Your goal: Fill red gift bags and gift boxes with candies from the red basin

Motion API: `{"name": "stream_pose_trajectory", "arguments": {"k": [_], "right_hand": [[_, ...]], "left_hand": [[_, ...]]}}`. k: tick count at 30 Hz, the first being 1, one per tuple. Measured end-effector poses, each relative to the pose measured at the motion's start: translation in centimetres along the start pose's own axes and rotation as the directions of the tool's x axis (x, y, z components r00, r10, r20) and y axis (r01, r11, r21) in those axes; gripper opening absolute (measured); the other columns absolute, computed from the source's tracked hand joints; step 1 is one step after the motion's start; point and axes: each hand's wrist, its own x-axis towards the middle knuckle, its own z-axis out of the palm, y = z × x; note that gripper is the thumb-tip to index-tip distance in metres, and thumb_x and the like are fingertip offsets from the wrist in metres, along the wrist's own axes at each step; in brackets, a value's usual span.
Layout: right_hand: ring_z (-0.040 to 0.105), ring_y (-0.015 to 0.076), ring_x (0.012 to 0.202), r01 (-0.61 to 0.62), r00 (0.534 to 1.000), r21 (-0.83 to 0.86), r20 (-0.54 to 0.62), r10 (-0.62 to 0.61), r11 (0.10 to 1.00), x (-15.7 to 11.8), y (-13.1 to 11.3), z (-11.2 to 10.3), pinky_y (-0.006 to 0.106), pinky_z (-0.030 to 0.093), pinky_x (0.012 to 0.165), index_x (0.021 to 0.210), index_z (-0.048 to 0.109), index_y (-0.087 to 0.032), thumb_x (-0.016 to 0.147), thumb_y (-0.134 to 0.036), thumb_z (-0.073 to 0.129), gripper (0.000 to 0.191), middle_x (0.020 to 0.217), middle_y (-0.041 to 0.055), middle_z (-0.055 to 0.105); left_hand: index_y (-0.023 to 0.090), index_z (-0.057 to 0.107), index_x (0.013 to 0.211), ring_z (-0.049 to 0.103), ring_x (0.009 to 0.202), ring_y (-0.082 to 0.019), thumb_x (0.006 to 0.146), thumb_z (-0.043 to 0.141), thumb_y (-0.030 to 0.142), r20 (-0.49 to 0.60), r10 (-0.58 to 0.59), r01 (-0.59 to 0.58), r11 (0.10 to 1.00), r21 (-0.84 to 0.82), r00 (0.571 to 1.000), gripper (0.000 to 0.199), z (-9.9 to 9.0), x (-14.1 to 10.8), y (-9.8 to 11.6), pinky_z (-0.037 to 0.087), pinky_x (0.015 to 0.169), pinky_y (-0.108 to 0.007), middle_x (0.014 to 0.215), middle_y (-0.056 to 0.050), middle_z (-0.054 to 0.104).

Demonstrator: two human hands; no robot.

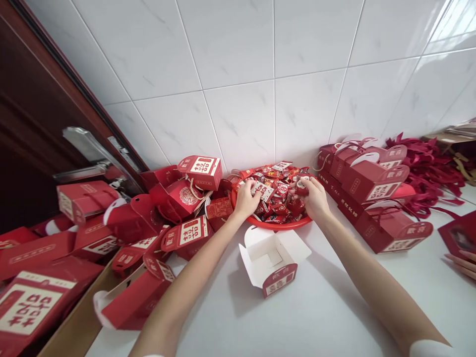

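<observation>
A red plastic basin [277, 225] heaped with wrapped candies [282, 191] stands against the tiled wall. At its left side, my left hand [247, 201] is closed on a white-and-red candy packet [264, 190]. Over the right part of the pile, the fingers of my right hand [315, 198] are closed around a small dark red wrapped candy [301, 186]. An open red gift box [275, 257] with a white inside sits on the white table just in front of the basin, its flaps spread. Inside it, only the white bottom shows.
Many red gift boxes [189, 233] lie jumbled on the left, some in a cardboard carton [80, 317]. More closed boxes [372, 188] are stacked at right, beside dark red ribbons [426, 168]. Another person's hand [463, 265] shows at the right edge. A door handle [87, 148] juts out at left.
</observation>
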Motion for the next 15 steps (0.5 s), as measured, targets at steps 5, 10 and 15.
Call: {"name": "stream_pose_trajectory", "arguments": {"k": [5,10,15], "right_hand": [[0.066,0.0182,0.062,0.052,0.998,0.033,-0.039,-0.051,0.998,0.0,0.1,0.1,0.024,0.044,0.045,0.074,0.051,-0.024,0.061,-0.037,0.069,0.026,0.068,-0.002,0.068],[0.065,0.0172,0.063,0.076,0.996,0.062,-0.048,-0.073,0.995,-0.4,0.1,0.2,0.023,0.043,0.045,0.076,0.047,-0.025,0.06,-0.034,0.065,0.024,0.068,-0.0038,0.066],[0.061,0.0157,0.058,0.071,0.997,0.067,-0.002,-0.071,0.995,-0.7,-0.1,0.2,0.024,0.045,0.046,0.075,0.045,-0.026,0.059,-0.034,0.062,0.025,0.067,-0.0042,0.067]], "left_hand": [[0.02,0.066,0.106,0.052,0.125,-0.029,0.088,0.059,0.023,0.075,0.07,-0.092,0.937,0.336,0.995,0.02,0.2,-0.5,1.1,0.039,0.111,-0.043,0.121,-0.013,0.06],[0.019,0.06,0.127,0.039,0.14,-0.035,0.094,0.05,0.038,0.091,-0.112,0.047,0.847,0.529,0.99,0.039,-0.1,-0.9,2.7,0.033,0.115,-0.052,0.142,-0.018,0.051],[0.02,0.05,0.141,0.026,0.15,-0.037,0.098,0.038,0.047,0.15,-0.232,0.107,0.813,0.573,0.961,0.052,-0.5,-1.1,3.8,0.022,0.118,-0.061,0.158,-0.019,0.038]]}}
